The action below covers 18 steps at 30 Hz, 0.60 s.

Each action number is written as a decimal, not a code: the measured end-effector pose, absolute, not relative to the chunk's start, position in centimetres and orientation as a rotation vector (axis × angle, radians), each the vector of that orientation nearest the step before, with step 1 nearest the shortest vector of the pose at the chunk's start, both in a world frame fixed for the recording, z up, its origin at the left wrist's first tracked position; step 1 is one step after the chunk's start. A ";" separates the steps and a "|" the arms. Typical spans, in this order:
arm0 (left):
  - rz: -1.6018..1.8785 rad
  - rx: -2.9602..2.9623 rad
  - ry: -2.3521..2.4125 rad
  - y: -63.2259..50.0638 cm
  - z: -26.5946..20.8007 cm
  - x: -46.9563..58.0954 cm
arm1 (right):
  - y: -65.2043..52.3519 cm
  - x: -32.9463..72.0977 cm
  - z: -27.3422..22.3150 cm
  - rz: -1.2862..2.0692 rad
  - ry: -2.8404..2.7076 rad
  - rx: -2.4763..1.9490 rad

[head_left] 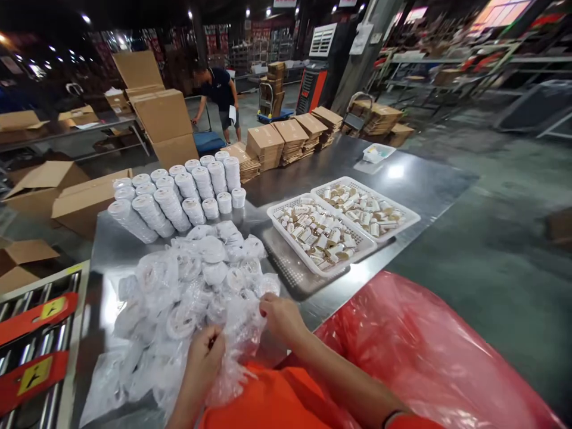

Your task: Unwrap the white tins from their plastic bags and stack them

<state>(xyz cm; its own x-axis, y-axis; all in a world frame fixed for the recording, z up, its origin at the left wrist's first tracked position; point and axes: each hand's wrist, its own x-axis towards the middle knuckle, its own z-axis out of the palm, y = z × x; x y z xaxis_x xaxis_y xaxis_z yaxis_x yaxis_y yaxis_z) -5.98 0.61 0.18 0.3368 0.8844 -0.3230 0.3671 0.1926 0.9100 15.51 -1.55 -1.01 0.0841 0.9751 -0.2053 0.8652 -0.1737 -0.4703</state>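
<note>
Between my two hands hangs a clear plastic bag (243, 325), crumpled and see-through. My left hand (206, 357) is closed on its left edge, and my right hand (281, 319) pinches its upper right side. What the bag holds, if anything, is hard to make out. Just beyond lies a heap of round white items in clear plastic bags (192, 268), spread over the metal table (254, 208). Behind the heap stand rows of stacked round white pieces (165, 199), several of them leaning.
Two white baskets (319, 271) with small labelled pieces stand to the right. Flat cardboard stacks (264, 146) line the far edge. A small white tray (378, 154) sits farther back. At left runs a roller conveyor (40, 345); a red plastic bag (415, 351) lies right. A person (218, 89) bends beyond.
</note>
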 end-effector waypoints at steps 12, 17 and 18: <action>0.434 1.314 0.877 2.0 -0.1 -0.9 | -2.8 14.0 -1.5 0.666 -1.891 -1.768; 0.561 1.214 1.004 3.0 -1.1 -2.3 | 0.1 17.6 -1.6 0.538 -1.852 -1.894; 0.602 1.133 1.063 3.3 -1.2 -3.0 | 0.8 18.6 -1.4 0.494 -1.831 -1.938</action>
